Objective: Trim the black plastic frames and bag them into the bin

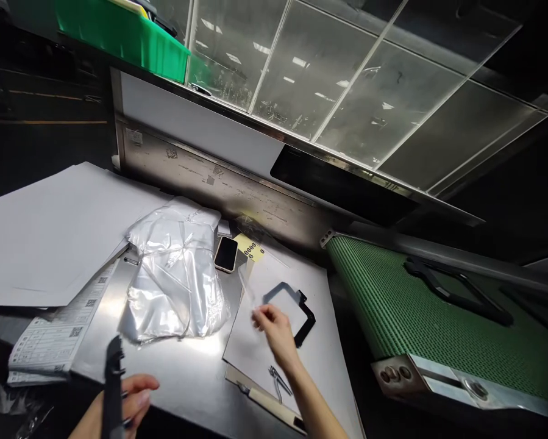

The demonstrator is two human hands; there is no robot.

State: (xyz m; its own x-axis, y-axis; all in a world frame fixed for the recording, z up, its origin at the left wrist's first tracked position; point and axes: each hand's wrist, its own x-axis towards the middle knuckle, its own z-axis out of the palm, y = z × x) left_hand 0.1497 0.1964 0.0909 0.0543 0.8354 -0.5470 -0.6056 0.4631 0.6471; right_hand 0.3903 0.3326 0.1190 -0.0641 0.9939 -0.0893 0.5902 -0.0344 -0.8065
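My left hand (134, 399), low in the view, grips a long black plastic part (113, 384) with small tabs along its edge. The part stands nearly upright and hides some of the fingers. My right hand (274, 323) is closed in a pinch over a white sheet (255, 347). A thin clear strip (246, 285), blurred, runs up and left from its fingertips. Just beyond that hand lies an angular black frame (306, 323), partly covered by it. Nearer me on the sheet are small metal nippers (280, 383) and a pale-handled tool (271, 407) with a pointed tip.
A stack of clear plastic bags (175, 274) lies left of centre, with a phone (227, 253) and yellow sticker sheet (250, 247) beside it. Large white sheets (63, 231) cover printed labels (49, 347). At right, a green conveyor belt (392, 311) carries black frames (461, 289). A green bin (122, 36) sits above.
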